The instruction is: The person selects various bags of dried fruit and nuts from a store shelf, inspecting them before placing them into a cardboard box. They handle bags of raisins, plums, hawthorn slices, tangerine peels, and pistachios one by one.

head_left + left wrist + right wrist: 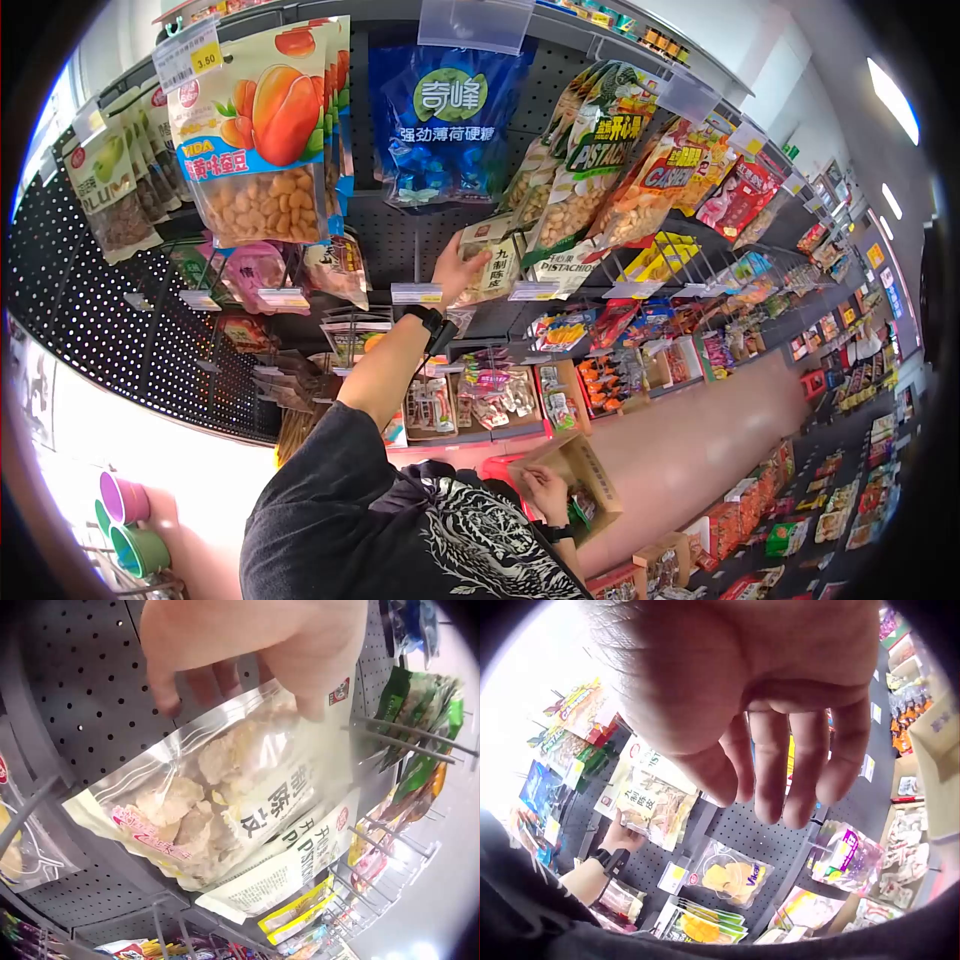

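Note:
My left hand [460,272] holds a clear-fronted bag of dried tangerine peel [494,266] at a peg on the black pegboard rack. In the left wrist view, the thumb lies on the front of the tangerine peel bag [176,814], with the other fingers behind its upper edge. Bags of pistachios [259,881] hang right beside it. Lower down, my right hand [547,492] hovers over a cardboard box [590,470]. Its fingers [802,765] hang loosely bent with nothing between them in the right wrist view.
Above my left hand hang a blue mint candy bag [440,130] and large broad bean bags [255,140]. Metal pegs [420,739] stick out from the rack. Boxes of small snacks [490,400] line the lower shelf. Colored buckets [140,548] stand at lower left.

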`<state>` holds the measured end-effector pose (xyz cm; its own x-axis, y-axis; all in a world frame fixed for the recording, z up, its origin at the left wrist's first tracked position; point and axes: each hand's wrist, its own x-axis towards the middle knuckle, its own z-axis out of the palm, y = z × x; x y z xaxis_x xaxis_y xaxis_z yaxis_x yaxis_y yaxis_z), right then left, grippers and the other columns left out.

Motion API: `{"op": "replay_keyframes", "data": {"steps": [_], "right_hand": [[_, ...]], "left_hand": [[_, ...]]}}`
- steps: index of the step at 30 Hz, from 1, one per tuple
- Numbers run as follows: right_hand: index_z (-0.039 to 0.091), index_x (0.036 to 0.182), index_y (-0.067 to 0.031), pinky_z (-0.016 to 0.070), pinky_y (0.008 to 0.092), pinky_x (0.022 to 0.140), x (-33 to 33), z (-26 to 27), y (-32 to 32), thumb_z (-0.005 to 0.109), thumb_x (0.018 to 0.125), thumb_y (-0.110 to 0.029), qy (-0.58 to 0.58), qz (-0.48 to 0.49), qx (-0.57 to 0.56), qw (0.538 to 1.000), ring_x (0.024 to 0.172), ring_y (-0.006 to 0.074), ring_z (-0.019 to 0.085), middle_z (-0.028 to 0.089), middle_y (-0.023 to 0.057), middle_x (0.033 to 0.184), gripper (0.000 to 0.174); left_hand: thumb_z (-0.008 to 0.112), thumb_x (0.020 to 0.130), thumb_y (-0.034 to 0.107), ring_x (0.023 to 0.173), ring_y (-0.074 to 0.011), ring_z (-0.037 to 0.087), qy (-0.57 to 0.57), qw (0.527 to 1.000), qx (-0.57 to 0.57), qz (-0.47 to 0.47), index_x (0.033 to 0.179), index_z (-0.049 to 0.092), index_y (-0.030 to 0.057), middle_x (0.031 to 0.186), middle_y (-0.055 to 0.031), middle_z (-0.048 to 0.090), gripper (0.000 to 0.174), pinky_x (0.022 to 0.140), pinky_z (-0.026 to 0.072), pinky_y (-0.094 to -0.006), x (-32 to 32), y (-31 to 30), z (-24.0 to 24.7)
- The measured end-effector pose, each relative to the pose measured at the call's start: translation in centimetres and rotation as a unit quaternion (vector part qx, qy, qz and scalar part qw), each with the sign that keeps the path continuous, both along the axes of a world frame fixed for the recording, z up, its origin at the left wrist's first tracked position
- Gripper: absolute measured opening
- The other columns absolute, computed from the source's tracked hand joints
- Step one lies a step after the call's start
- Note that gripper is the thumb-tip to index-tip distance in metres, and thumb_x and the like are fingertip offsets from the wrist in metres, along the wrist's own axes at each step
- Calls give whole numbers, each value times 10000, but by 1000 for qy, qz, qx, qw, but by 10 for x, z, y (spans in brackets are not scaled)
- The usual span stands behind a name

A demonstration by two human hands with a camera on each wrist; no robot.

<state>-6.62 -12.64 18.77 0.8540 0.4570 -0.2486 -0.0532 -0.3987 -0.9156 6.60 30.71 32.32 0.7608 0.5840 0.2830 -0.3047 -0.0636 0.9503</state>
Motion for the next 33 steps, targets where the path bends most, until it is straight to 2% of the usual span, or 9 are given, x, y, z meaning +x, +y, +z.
{"op": "replay_keyframes", "data": {"steps": [3, 6, 11, 14, 18, 22, 27, 29, 33], "right_hand": [[658, 1002, 17, 508, 248, 718, -13, 17, 14, 669, 849, -147, -28, -36, -7, 999, 781, 113, 644, 692, 83, 873, 225], [657, 998, 23, 510, 247, 718, -13, 3, 9, 666, 848, -136, -50, -55, 5, 997, 789, 113, 647, 693, 81, 867, 219], [626, 1029, 65, 502, 242, 799, -19, 6, 7, 626, 870, -59, -9, -68, -2, 998, 880, 148, 659, 688, 113, 941, 202], [624, 1034, 67, 501, 246, 804, -19, 9, 8, 622, 870, -53, -23, -73, -10, 997, 886, 154, 658, 688, 118, 943, 203], [624, 1014, 68, 503, 247, 796, -18, 21, 16, 618, 872, -57, -27, -79, 3, 996, 879, 151, 660, 690, 120, 931, 189], [623, 995, 69, 506, 249, 786, -18, 30, 25, 615, 874, -60, -29, -51, -1, 998, 873, 146, 660, 692, 112, 915, 177], [611, 1016, 57, 507, 253, 788, -12, 54, 38, 603, 880, -47, -5, -31, 32, 999, 892, 151, 654, 684, 113, 937, 172], [592, 1073, 47, 502, 264, 822, -6, 53, 40, 605, 886, -59, 50, -69, 177, 980, 900, 140, 636, 671, 104, 988, 215], [578, 1077, 58, 497, 268, 844, 3, 64, 49, 592, 893, -46, 25, -55, 181, 982, 929, 149, 632, 666, 118, 998, 212]], "left_hand": [[645, 870, 133, 808, -91, 566, 24, 1000, -4, 0, 1169, 540, 2, 950, -42, 647, 343, 715, 470, -260, 2, 0, 3], [687, 827, 235, 853, -223, 659, 34, 996, 45, 74, 1103, 602, 5, 953, -145, 678, 369, 745, 488, -335, -11, -9, 16], [701, 793, 260, 889, -265, 661, 99, 976, 166, 95, 1102, 600, -21, 978, -172, 673, 430, 771, 492, -347, -41, -16, 26], [698, 806, 242, 932, -205, 646, 94, 993, 74, -10, 1109, 598, -29, 1029, -157, 670, 419, 825, 476, -312, -62, -28, 48], [690, 832, 239, 953, -170, 608, 74, 992, -6, -101, 1151, 549, -79, 1056, -140, 656, 472, 854, 462, -308, -75, -38, 44], [698, 833, 237, 989, -178, 592, 67, 987, -51, -137, 1175, 516, -96, 1096, -150, 634, 511, 869, 452, -298, -85, -46, 37], [669, 856, 136, 964, -151, 589, 64, 974, -106, -188, 1142, 547, -47, 1071, -102, 642, 360, 857, 456, -301, -97, -60, 51], [677, 853, 152, 964, -159, 600, 46, 955, -176, -233, 1149, 537, -40, 1071, -109, 642, 379, 849, 464, -300, -99, -60, 50], [648, 857, 96, 936, -161, 615, 28, 952, -195, -235, 1124, 552, -50, 1068, -111, 645, 319, 834, 479, -290, -103, -62, 60]]}}
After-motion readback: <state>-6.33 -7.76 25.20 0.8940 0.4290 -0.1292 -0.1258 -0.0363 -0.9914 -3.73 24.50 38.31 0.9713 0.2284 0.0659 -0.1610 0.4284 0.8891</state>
